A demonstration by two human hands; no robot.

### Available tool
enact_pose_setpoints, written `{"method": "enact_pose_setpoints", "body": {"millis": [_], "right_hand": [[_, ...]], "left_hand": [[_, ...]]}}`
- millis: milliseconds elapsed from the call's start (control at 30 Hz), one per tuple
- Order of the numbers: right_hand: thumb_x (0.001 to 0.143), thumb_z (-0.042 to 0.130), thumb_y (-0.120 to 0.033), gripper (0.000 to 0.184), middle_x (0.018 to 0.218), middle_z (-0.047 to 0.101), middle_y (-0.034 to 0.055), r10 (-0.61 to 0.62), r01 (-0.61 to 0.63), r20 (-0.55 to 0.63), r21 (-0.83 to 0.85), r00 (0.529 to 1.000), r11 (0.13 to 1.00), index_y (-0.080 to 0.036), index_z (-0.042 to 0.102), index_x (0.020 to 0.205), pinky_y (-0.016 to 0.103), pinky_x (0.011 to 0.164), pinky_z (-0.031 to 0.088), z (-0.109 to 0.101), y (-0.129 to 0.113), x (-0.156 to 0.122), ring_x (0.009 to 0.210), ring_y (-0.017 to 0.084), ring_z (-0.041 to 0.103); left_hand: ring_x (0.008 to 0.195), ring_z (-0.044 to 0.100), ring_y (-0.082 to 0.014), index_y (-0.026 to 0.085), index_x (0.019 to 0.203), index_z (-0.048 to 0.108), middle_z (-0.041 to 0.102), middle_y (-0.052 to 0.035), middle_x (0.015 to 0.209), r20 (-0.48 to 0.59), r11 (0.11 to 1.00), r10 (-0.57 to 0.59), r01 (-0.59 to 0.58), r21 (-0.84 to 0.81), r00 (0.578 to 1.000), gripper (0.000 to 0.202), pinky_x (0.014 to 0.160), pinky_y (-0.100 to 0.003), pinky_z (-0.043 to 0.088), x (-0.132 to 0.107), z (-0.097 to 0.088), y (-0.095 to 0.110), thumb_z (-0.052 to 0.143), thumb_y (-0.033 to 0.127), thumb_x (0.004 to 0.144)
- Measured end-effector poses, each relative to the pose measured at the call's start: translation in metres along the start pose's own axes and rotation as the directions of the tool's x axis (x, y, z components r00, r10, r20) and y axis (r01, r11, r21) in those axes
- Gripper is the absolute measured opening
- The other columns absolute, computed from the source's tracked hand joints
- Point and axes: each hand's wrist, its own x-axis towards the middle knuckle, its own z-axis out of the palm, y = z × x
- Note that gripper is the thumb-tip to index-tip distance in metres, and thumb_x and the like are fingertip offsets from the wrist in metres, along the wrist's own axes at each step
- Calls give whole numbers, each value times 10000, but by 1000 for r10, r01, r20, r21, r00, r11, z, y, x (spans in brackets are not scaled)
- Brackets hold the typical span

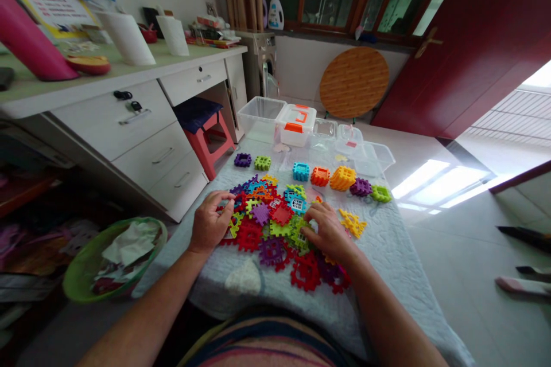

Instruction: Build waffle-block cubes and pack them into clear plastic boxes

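A heap of flat plastic interlocking building pieces with notched edges lies on the cloth-covered table. They are red, green, purple, blue and orange. My left hand rests at the heap's left side with its fingers curled and thumb drawn in; what lies between them is hidden. On the right of the heap, my right hand has its thumb and fingers closed at a light green piece. Behind the heap stand sorted stacks: purple, green, blue, orange, yellow, purple and green.
Clear plastic boxes and a lidded box with orange latches line the table's far edge. Loose yellow pieces lie right of my right hand. A green basket and a red stool stand left of the table.
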Motion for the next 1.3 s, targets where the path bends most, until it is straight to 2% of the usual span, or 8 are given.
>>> {"method": "enact_pose_setpoints", "body": {"millis": [133, 233, 400, 533, 800, 1067, 1167, 1300], "right_hand": [[771, 587, -221, 81, 692, 527, -23, 140, -108, -103, 271, 985, 956, -210, 511, 747, 265, 624, 397, 2, 13, -1, 658, 132, 479], [794, 580, -292, 114, 631, 458, -48, 307, -205, -205, 405, 929, 891, -217, 498, 766, 239, 528, 350, 0, 25, -2, 562, 112, 422], [776, 562, -237, 51, 731, 503, -7, 313, -237, -515, 209, 798, 949, -221, 514, 766, 279, 615, 389, -13, 38, -3, 658, 148, 468], [747, 475, -131, 103, 814, 518, 31, 233, -237, -602, 74, 764, 969, -228, 490, 779, 325, 709, 413, -17, 41, -2, 769, 191, 506], [764, 454, -100, 194, 821, 507, 40, 207, -251, -588, 8, 782, 968, -222, 515, 903, 358, 757, 420, -8, 47, 1, 808, 218, 498], [806, 572, -202, 28, 873, 541, 43, 160, -183, -261, -67, 952, 981, -223, 559, 821, 349, 775, 421, -7, 52, -6, 871, 220, 507], [787, 666, -315, 138, 912, 559, 47, 145, -163, -171, -98, 975, 982, -222, 587, 852, 372, 816, 422, -9, 50, -7, 910, 235, 506], [750, 714, -406, 303, 1018, 581, 64, 161, -184, -205, -101, 965, 978, -225, 599, 963, 407, 863, 418, -13, 50, -9, 970, 258, 512]], "left_hand": [[947, 629, -200, 173, 898, 655, 678, -63, 941, 1, 999, 0, 0, -35, 1000, 224, 898, -310, 477, 1, 0, 1, 485, 317, 903], [955, 624, -198, 172, 905, 660, 677, -65, 949, 7, 998, -17, 18, -67, 1000, 257, 906, -314, 474, 1, -2, 2, 453, 323, 921], [983, 612, -202, 173, 920, 664, 672, -75, 971, -3, 993, -60, 59, -105, 998, 328, 924, -326, 469, 1, -5, 5, 389, 349, 952], [968, 616, -202, 172, 916, 661, 668, -75, 981, -42, 986, -94, 88, -139, 995, 368, 896, -324, 477, 1, -6, 4, 348, 356, 971], [967, 615, -204, 179, 906, 654, 662, -67, 964, -44, 979, -114, 104, -173, 993, 377, 893, -320, 471, 2, -5, 0, 344, 383, 979], [968, 615, -199, 177, 936, 667, 663, -58, 963, -34, 978, -128, 120, -170, 991, 347, 883, -308, 469, 1, -5, -1, 384, 373, 971], [963, 613, -196, 177, 943, 670, 662, -56, 960, -31, 979, -128, 121, -163, 991, 341, 873, -298, 467, 1, -5, -2, 388, 367, 971], [956, 615, -195, 173, 944, 672, 668, -58, 975, -31, 980, -131, 124, -157, 991, 339, 884, -301, 466, 1, -4, -3, 397, 370, 967]]}}
